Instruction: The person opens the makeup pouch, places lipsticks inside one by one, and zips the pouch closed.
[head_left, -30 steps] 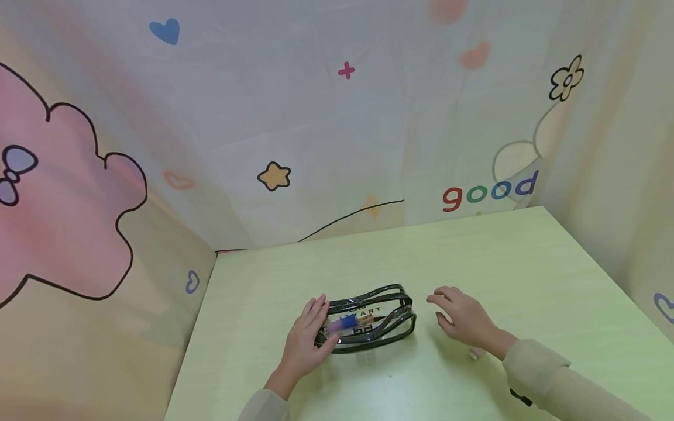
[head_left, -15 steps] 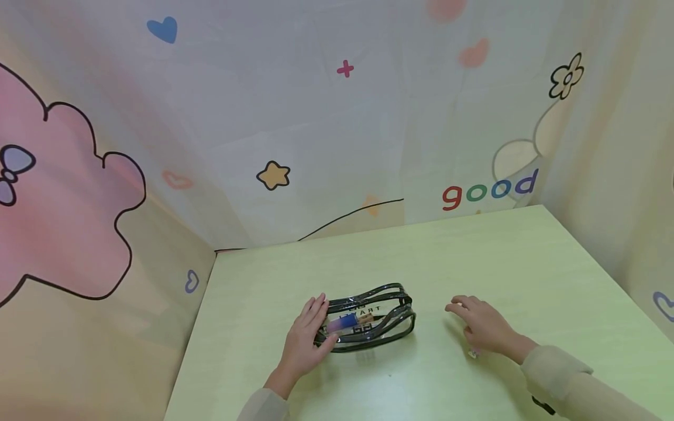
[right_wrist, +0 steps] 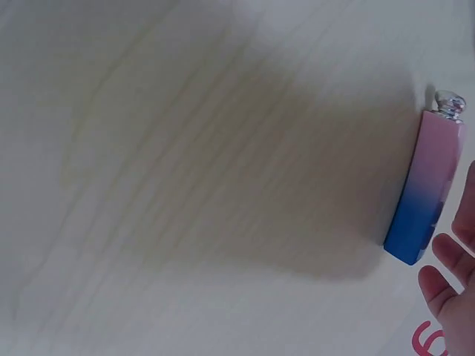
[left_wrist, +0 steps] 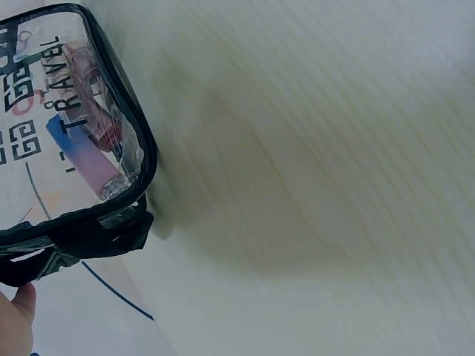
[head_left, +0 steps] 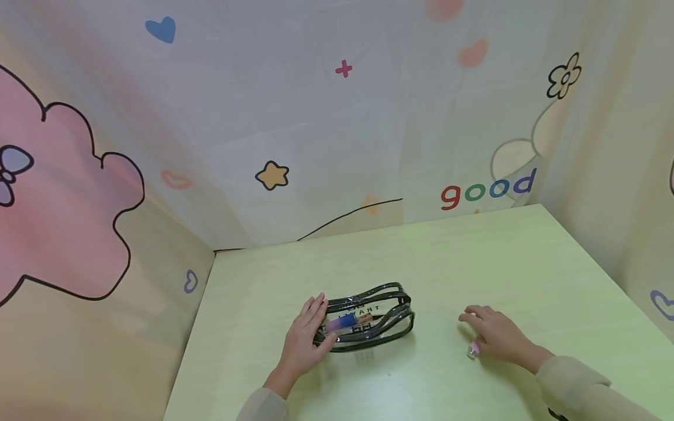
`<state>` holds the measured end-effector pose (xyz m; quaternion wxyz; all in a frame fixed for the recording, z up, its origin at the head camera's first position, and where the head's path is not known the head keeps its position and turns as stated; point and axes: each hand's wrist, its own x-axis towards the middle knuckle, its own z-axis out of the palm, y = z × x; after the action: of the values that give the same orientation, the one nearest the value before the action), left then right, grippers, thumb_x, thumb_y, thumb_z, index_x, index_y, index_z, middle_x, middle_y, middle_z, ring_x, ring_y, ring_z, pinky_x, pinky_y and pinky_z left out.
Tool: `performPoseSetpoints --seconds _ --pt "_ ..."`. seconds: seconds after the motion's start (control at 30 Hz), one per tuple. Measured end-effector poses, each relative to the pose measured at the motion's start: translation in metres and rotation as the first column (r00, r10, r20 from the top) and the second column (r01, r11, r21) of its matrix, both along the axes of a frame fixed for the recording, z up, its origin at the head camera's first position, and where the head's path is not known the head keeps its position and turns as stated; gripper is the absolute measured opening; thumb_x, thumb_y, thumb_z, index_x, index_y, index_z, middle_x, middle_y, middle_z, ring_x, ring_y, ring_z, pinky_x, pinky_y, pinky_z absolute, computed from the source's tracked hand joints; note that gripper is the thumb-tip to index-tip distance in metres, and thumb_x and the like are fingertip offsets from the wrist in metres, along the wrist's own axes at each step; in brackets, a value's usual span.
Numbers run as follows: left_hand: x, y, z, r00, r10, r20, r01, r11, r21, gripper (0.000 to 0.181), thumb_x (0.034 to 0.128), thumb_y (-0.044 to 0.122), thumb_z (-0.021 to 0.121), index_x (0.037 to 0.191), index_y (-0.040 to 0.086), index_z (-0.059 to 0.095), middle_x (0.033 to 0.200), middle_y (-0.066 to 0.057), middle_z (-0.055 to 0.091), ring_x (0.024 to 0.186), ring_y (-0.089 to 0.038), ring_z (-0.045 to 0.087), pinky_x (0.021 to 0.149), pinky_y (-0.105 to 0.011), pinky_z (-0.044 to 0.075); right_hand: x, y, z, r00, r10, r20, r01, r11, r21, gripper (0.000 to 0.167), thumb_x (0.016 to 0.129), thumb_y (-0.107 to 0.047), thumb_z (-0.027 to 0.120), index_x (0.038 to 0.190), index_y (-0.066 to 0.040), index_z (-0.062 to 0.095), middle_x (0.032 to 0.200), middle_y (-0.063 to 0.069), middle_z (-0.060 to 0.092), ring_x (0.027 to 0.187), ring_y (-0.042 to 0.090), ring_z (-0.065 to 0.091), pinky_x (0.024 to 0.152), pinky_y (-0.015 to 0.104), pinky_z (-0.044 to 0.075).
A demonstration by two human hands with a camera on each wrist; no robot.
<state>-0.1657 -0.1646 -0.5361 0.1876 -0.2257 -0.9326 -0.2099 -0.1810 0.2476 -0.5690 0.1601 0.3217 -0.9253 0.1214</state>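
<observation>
A clear pouch (head_left: 387, 309) with black edging and printed lettering lies on the table. Through its plastic a pink-and-blue tube (head_left: 342, 323) shows; the left wrist view also reveals pinkish items (left_wrist: 93, 104) inside. My left hand (head_left: 305, 339) rests on the pouch's left end, fingers straight and thumb spread at the front edge. To the right, my right hand (head_left: 500, 336) hovers low with loosely bent fingers beside a second pink-and-blue tube (right_wrist: 423, 185) with a silver ball at its end. In the right wrist view the fingertips are close to this tube; I cannot tell whether they touch it.
The pale green table (head_left: 421, 257) meets a cartoon-printed curtain (head_left: 337, 128) at the back and sides. A small dark speck (head_left: 389, 375) marks the tabletop in front of the pouch.
My right hand has moved right and toward me, away from the pouch and down to the loose tube. The left hand and the pouch stay put.
</observation>
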Motion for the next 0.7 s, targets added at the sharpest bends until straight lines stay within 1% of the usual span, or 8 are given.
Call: performPoseSetpoints --seconds 0.17,0.33,0.5,0.6,0.7 --pt "0.0002 -0.0004 -0.001 1.0 0.004 -0.001 -0.004 1.0 -0.004 0.064 0.0805 0.039 0.055 0.136 0.015 0.035 0.144 0.002 0.03 0.132 -0.023 0.029 0.099 -0.043 0.035 0.0007 0.0034 -0.0048 0.999 0.012 -0.031 -0.012 1.0 -0.003 0.042 0.056 0.0 0.065 0.096 -0.01 0.061 0.093 0.004 0.058 0.08 0.019 0.054 0.059 0.031 0.044" --pt "0.0001 -0.0003 -0.0013 1.0 0.005 0.002 -0.005 1.0 -0.01 0.064 0.0812 0.041 0.054 0.137 0.015 0.035 0.144 0.003 0.029 0.132 -0.021 0.027 0.099 -0.043 0.035 0.0005 0.0049 -0.007 1.0 0.003 -0.023 -0.003 1.0 0.0 0.038 0.058 0.0 0.064 0.094 -0.012 0.062 0.086 -0.002 0.056 0.075 0.013 0.052 0.057 0.025 0.042" --pt "0.0002 0.0001 -0.0008 1.0 0.004 0.009 -0.004 1.0 -0.011 0.064 0.0815 0.04 0.054 0.137 0.015 0.034 0.144 0.003 0.028 0.133 -0.021 0.027 0.1 -0.042 0.034 0.002 0.0069 -0.0072 1.0 -0.007 0.008 0.007 1.0 0.018 0.037 0.058 -0.001 0.068 0.093 -0.011 0.062 0.085 -0.001 0.057 0.073 0.014 0.052 0.057 0.026 0.043" --pt "0.0001 0.0 -0.0006 1.0 0.001 0.008 -0.001 1.0 -0.008 0.064 0.0813 0.04 0.054 0.137 0.015 0.034 0.144 0.003 0.028 0.133 -0.021 0.027 0.099 -0.043 0.034 0.0034 0.0075 -0.0083 0.999 -0.026 0.037 0.025 0.999 0.035 0.038 0.058 -0.001 0.068 0.094 -0.011 0.062 0.086 0.0 0.057 0.076 0.016 0.054 0.06 0.028 0.045" --pt "-0.0003 -0.0002 -0.0011 1.0 -0.001 0.006 0.001 1.0 -0.005 0.064 0.0813 0.04 0.054 0.137 0.015 0.034 0.144 0.002 0.029 0.132 -0.022 0.027 0.099 -0.043 0.034 0.0048 0.0079 -0.0094 0.998 -0.035 0.051 0.034 0.999 0.036 0.035 0.061 -0.001 0.068 0.093 -0.012 0.062 0.085 -0.001 0.057 0.076 0.015 0.053 0.06 0.028 0.044"
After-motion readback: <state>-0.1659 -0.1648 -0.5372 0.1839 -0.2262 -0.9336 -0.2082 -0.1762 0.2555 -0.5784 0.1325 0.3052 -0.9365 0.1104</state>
